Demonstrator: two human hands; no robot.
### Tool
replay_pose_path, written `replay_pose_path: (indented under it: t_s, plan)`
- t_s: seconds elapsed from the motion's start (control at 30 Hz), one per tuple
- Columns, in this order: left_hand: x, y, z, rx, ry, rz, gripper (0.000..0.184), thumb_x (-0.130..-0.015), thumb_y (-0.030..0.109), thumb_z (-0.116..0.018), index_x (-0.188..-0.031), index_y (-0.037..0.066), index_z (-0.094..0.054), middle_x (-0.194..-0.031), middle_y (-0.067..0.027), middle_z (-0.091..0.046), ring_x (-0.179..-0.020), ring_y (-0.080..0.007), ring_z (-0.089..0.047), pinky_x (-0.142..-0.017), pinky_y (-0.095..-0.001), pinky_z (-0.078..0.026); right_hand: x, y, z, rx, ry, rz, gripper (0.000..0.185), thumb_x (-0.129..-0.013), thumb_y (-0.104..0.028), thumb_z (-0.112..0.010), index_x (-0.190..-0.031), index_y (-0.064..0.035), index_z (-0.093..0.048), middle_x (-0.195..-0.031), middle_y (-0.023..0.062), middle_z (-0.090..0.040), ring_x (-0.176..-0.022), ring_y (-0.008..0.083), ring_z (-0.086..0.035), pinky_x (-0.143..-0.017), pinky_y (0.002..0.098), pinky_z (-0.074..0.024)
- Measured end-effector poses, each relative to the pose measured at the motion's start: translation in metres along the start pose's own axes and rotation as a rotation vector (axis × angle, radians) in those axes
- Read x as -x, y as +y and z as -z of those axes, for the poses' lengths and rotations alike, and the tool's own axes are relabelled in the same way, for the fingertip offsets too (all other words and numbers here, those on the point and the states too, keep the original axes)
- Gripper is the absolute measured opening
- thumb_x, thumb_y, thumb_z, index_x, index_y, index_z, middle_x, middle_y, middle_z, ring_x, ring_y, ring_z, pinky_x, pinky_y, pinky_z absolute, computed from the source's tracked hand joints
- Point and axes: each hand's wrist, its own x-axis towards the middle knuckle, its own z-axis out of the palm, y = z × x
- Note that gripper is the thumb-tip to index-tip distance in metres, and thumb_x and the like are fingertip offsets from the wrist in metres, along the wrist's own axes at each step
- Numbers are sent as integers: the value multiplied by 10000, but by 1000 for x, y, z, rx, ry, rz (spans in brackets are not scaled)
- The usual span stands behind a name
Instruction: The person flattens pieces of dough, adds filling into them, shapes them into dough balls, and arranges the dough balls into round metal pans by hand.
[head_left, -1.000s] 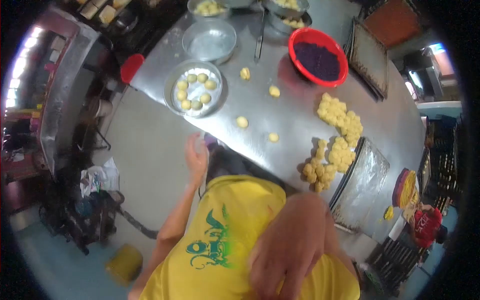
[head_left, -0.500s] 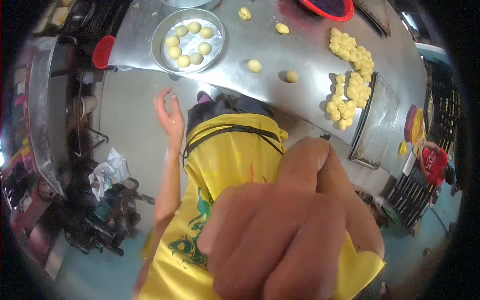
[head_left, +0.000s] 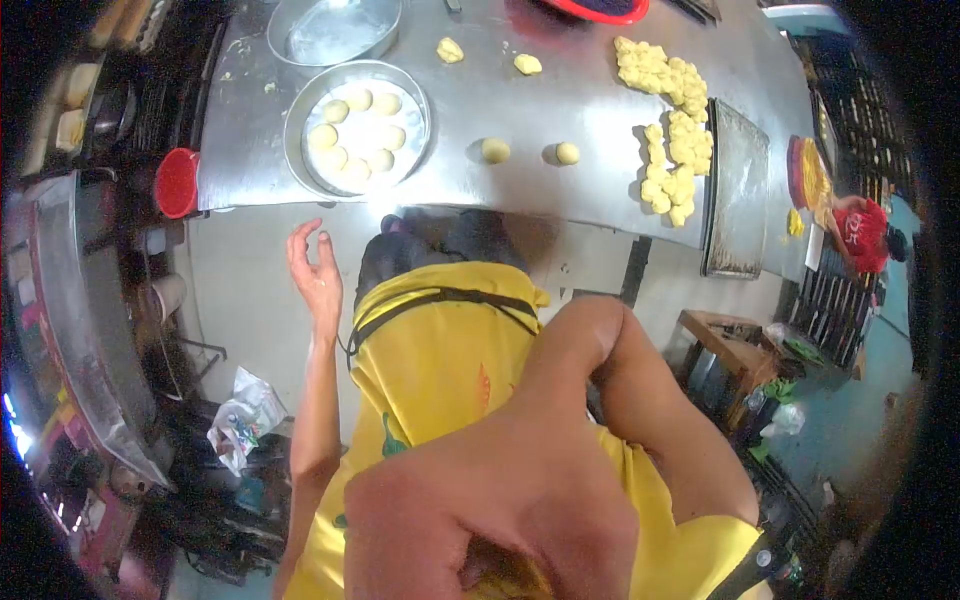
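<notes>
My right hand (head_left: 490,490) is raised very close to the camera, large and blurred. Its fingers curl inward at the bottom of the view, and whatever they grip is hidden. Off to the left of my yellow apron (head_left: 440,350), my left hand (head_left: 316,275) hangs just short of the steel table's edge, empty, fingers loosely apart. Beyond it on the table stands a round metal pan (head_left: 293,130) holding a ring of pale dough balls (head_left: 323,137). Two smooth dough balls, one left (head_left: 495,151) and one right (head_left: 568,153), lie near the edge.
Two rougher dough pieces (head_left: 450,49) lie farther back. Clustered dough lumps (head_left: 688,140) sit beside a flat metal tray (head_left: 738,190) at right. Another round pan (head_left: 335,30) stands behind the first. A red tub (head_left: 177,183) is left, and a person in red (head_left: 860,235) far right.
The camera view has tilted, so the table appears turned and the second pan shows more. My right hand has turned and sits lower left in view. My left hand stays empty.
</notes>
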Motion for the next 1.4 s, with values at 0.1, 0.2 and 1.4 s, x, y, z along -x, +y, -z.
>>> replay_pose_path:
  t_s: [0.1, 0.2, 1.4]
  plan:
    - [-7, 3, -9, -14, -1, -16, 241, -978, 120, -611, -1198, 30, -655, -1199, -134, -636, -1170, -307, -569, -1005, -421, -418, 0, -28, -3, 313, -53, -129, 429, -804, -380, -823, -745, -81, -521, -721, 2, -510, -607, 171, -481, -519, 326, -351]
    - [-7, 23, -18, -36, 97, -84, 274, -966, 108, -619, -1225, 20, -634, -1178, -141, -636, -1152, -320, -566, -1000, -433, -412, 8, -46, -4, 658, -138, -252, 336, -816, -375, -742, -862, -97, -559, -851, 43, -581, -712, 260, -577, -593, 385, -436]
    - [-115, 58, -91, -434, -451, -318, 280, -793, 127, -730, -1060, 46, -706, -1032, -145, -630, -1032, -328, -617, -876, -458, -457, 80, -140, 301, 2390, 743, -651, 159, -860, -24, -572, -1005, -1, -632, -983, 204, -657, -932, 431, -633, -807, 517, -510]
